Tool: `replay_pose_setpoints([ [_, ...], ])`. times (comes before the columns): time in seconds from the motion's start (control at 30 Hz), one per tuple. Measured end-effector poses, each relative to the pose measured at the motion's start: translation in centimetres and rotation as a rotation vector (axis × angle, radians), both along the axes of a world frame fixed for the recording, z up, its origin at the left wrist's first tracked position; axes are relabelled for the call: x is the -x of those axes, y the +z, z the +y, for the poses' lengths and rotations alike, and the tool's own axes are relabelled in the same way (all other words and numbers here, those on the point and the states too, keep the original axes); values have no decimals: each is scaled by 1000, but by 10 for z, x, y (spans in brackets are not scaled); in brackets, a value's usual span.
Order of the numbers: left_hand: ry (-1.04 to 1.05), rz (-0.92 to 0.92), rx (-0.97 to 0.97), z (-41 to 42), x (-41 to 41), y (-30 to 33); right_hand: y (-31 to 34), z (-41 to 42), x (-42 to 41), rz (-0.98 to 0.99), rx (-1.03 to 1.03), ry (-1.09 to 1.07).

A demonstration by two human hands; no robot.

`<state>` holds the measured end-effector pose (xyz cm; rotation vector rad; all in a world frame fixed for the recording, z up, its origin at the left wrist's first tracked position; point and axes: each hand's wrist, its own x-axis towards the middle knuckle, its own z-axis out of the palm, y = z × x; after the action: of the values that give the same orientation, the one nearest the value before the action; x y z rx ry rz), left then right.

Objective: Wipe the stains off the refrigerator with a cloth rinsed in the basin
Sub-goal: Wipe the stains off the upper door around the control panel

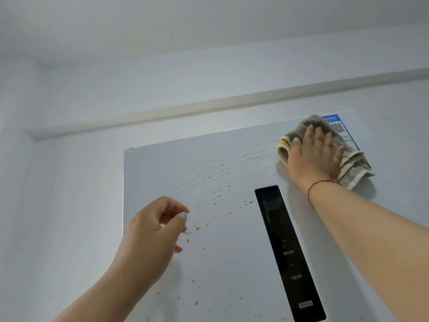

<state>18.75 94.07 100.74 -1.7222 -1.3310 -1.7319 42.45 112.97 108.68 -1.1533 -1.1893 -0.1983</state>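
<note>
a: where's the cloth rn?

b: grey-beige fluffy cloth w/ a cream and yellow hem point(352, 159) is under the right hand point(313, 156), fingers spread flat, pressing it on the white glossy refrigerator door point(232, 263) near the top edge. red string bracelet point(321, 183) on that wrist.

a: anything next to it?

b: blue and white qr sticker point(337, 126) just beyond the fingertips, partly covered by the cloth. black vertical control panel point(287, 252) sits below the wrist.

a: left hand?

b: left hand point(153, 231) is loosely curled, holds nothing, hovering by the door's left edge. can't tell if it touches.

a: stains?

b: orange-brown stain specks point(197, 228) in curved smear lines btw both hands, thickest just right of the left thumb.
</note>
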Motion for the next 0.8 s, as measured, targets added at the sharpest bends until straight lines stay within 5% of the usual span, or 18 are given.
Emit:
replay_pose_setpoints([
  [0.3,144,13,-109,-14,49,16,18,-67,125,-280,-125,-3],
  [0.8,-45,-188,-192,-18,80,28,3,-118,233,-945,-493,105],
])
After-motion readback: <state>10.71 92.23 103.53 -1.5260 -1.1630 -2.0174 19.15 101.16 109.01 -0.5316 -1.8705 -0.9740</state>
